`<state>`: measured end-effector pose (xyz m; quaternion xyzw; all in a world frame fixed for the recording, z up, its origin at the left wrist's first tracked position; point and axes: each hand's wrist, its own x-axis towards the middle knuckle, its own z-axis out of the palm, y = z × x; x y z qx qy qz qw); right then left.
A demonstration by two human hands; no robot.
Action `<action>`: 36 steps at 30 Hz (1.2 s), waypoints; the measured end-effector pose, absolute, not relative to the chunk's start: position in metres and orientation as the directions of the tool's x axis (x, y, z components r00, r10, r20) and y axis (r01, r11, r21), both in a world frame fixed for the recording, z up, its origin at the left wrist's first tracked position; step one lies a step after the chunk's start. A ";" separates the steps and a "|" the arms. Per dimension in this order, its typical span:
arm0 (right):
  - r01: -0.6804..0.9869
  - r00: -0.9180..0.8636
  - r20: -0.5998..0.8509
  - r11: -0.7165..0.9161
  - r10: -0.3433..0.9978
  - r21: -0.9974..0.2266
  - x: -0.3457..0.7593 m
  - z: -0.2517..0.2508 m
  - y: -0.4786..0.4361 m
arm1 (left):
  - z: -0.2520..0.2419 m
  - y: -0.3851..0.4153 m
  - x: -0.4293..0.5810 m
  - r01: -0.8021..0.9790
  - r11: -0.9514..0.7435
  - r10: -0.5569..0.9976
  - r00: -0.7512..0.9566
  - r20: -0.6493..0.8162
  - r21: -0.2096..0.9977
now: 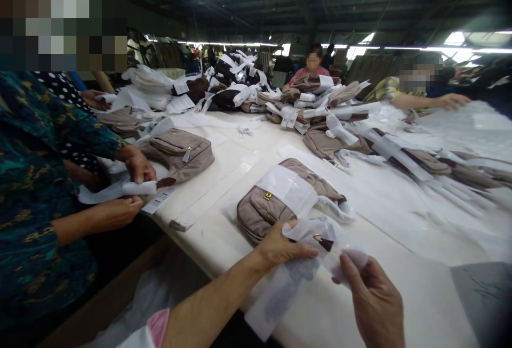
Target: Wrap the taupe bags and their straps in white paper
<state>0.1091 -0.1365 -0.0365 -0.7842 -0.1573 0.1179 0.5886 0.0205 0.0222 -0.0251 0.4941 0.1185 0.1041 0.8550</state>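
Note:
A taupe handbag lies on the white table in front of me, with a white paper band round its middle. My left hand pinches white tissue paper wrapped round the bag's strap end, where a gold clasp shows. My right hand grips the other end of the same tissue, just right of the clasp. The long tissue sheet hangs down over the table's near edge.
A co-worker in a teal patterned sleeve at the left wraps paper on another taupe bag. Piles of wrapped bags fill the far table. Two more people work across it. Loose tissue sheets lie at right.

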 end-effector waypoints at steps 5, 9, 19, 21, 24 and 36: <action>0.054 0.921 -0.034 -0.215 0.388 -0.975 0.090 -0.046 -0.135 | -0.032 0.020 0.021 0.001 0.397 0.260 0.959 -0.113 0.918; -0.034 0.929 -0.104 -0.199 0.354 -0.979 0.085 -0.060 -0.126 | -0.034 0.020 0.020 -0.024 0.394 0.242 0.967 -0.078 0.919; 0.219 0.921 0.082 -0.332 0.381 -0.917 0.087 -0.032 -0.121 | -0.032 0.024 0.015 -0.168 -0.146 0.240 0.950 0.200 0.975; 0.270 0.908 0.091 -0.403 0.410 -0.874 0.091 -0.029 -0.125 | -0.032 0.025 0.014 -0.138 -0.126 0.274 0.947 0.168 0.982; 0.262 0.930 0.071 -0.516 0.359 -0.816 0.096 -0.027 -0.136 | -0.030 0.026 0.016 -0.102 -0.001 0.318 0.943 0.097 0.995; 0.686 0.727 0.497 -0.518 0.473 -0.511 0.076 -0.025 -0.141 | -0.033 0.012 0.021 -0.128 -0.057 0.348 0.927 0.140 0.990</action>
